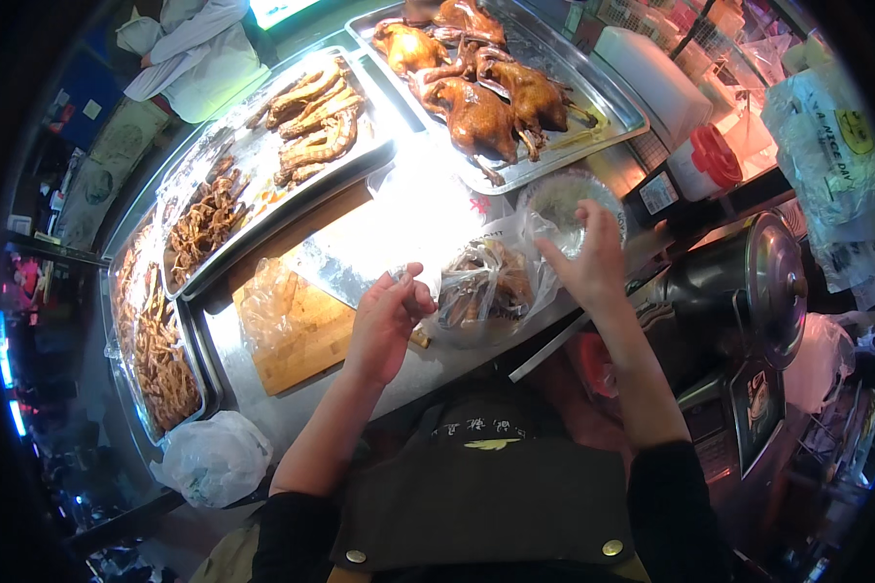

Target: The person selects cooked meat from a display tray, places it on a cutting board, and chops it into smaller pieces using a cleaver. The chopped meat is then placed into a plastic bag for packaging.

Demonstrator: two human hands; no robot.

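My left hand is beside a clear plastic bag that holds pieces of brown cooked meat. Its fingers are curled towards the thumb; whether something thin is pinched there is unclear. On the bag's other side, my right hand has its fingers spread, with the thumb close to the bag's loose plastic edge. Behind that hand is a round bowl that looks wrapped in clear plastic. A wooden cutting board lies to the left, with a crumpled clear bag on it. Strong glare hides the board's far part.
Whole roasted birds fill a metal tray at the back. Another tray carries long meat pieces. A tied white bag sits front left. A lidded metal pot and hanging plastic bags are right. Someone in white is across the counter.
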